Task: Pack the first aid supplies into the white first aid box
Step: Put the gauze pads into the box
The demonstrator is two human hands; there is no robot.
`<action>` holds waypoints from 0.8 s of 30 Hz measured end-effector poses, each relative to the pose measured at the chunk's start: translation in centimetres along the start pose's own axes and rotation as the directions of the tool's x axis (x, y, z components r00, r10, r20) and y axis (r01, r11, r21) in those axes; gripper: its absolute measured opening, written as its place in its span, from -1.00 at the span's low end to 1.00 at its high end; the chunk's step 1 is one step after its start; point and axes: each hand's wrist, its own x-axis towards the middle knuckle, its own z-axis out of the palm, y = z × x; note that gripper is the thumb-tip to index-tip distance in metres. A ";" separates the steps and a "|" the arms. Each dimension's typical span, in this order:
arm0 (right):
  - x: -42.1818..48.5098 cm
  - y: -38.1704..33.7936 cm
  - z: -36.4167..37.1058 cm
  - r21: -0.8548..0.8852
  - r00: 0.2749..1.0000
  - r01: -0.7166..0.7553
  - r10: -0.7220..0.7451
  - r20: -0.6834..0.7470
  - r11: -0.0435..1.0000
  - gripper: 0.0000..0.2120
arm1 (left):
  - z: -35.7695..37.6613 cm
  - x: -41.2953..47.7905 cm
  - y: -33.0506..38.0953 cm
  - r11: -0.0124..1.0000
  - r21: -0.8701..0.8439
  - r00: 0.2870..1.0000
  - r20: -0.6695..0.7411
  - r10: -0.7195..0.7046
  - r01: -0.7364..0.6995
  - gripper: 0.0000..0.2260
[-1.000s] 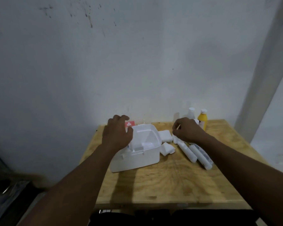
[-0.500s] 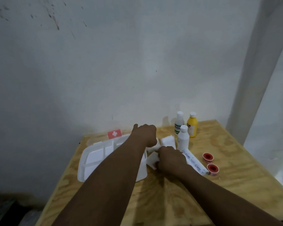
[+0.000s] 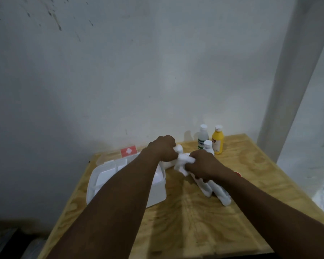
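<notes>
Barely begun: both hands, left point(image 3: 164, 148) and right point(image 3: 201, 166), clutch white gauze packs point(image 3: 183, 158) at 3 o'clock of the open box point(image 3: 157, 193); 3 bottles point(image 3: 217, 140) and 2 tubes point(image 3: 222, 196) wait outside.

Left hand point(image 3: 162, 149): bare, no glove, ring or watch | Right hand point(image 3: 202, 165): bare, likewise | Forearms: uncovered, no sleeves in view

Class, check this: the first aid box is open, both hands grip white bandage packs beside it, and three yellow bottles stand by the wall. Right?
Not quite. The head view shows only one yellow bottle; the other two bottles are white-capped and pale. The rest holds: the box is open, and the left hand and right hand grip white bandage packs beside it.
</notes>
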 end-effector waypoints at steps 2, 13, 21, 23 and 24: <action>-0.1 -0.4 -0.8 0.063 0.999 -0.039 0.039 -0.008 0.997 -0.81 | -1.0 -0.8 -0.5 0.991 -0.128 0.998 -0.066 0.016 -0.024 -0.70; -1.8 -7.0 -1.2 0.294 0.995 0.104 -0.102 -0.023 0.950 -0.90 | -7.4 -8.8 -6.9 0.850 -0.527 0.971 -0.198 -0.130 0.007 -0.91; -2.3 -14.3 4.9 0.220 0.960 0.210 -0.244 0.140 0.953 -0.90 | -9.2 -16.6 -14.9 0.716 -0.679 0.929 -0.142 -0.343 0.161 -0.78; -2.5 -15.6 6.7 0.198 0.946 0.246 -0.279 0.164 0.949 -0.89 | -9.1 -17.8 -16.3 0.704 -0.687 0.918 -0.143 -0.371 0.178 -0.78; -2.5 -16.1 7.7 0.192 0.942 0.261 -0.294 0.165 0.946 -0.83 | -8.9 -18.3 -16.9 0.699 -0.691 0.913 -0.143 -0.382 0.184 -0.78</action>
